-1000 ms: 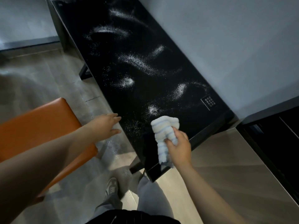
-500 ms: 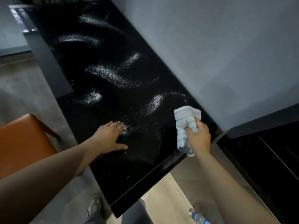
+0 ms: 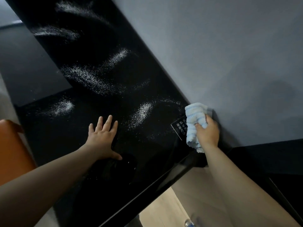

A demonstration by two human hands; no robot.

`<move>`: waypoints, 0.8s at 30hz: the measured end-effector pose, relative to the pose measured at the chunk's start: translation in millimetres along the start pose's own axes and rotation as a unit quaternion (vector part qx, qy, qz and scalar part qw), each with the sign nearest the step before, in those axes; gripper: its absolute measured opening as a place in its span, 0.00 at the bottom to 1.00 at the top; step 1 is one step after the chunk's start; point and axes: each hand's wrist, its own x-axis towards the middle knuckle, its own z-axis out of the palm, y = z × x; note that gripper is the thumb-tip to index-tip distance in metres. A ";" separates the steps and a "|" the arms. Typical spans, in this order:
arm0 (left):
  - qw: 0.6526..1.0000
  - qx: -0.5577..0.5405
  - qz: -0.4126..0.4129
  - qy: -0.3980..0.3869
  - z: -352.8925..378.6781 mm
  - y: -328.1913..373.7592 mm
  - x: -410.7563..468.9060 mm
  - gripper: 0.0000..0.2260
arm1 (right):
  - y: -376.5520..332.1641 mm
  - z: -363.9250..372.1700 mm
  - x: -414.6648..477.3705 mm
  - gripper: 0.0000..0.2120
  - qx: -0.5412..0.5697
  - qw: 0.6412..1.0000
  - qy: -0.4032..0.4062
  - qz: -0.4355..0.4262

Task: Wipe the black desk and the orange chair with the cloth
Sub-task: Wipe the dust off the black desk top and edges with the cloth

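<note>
The glossy black desk (image 3: 91,177) runs diagonally up the view along a grey wall, with several streaks of white powder (image 3: 91,79) across its top. My right hand (image 3: 207,133) grips a bunched blue-and-white striped cloth (image 3: 195,118) at the desk's near right corner, by the wall and over a small white-printed label (image 3: 179,126). My left hand (image 3: 102,138) lies flat on the desk top with fingers spread, just left of a powder streak (image 3: 141,112). A corner of the orange chair (image 3: 11,149) shows at the left edge.
The grey wall (image 3: 229,63) borders the desk's right side. A second black piece of furniture (image 3: 278,161) stands at the right. Light wooden floor (image 3: 180,202) shows below the desk's near edge, with a bottle cap (image 3: 190,224) at the bottom.
My right hand has carried the cloth to the desk's right corner by the wall. My left hand has moved onto the desk top and flattened out. The view has shifted over the desk.
</note>
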 end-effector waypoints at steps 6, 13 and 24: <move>1.000 0.009 -0.015 -0.004 6.2 -4.2 12.9 0.68 | 9.2 24.1 26.7 0.17 -0.019 0.999 -0.043 -0.004; 1.000 0.001 -0.013 -0.005 6.2 -2.0 13.9 0.69 | 8.7 30.7 35.6 0.17 -0.012 0.998 -0.060 -0.026; 1.000 -0.005 -0.024 -0.005 2.9 1.1 10.0 0.69 | -17.8 37.5 22.6 0.19 -0.011 0.987 -0.126 -0.097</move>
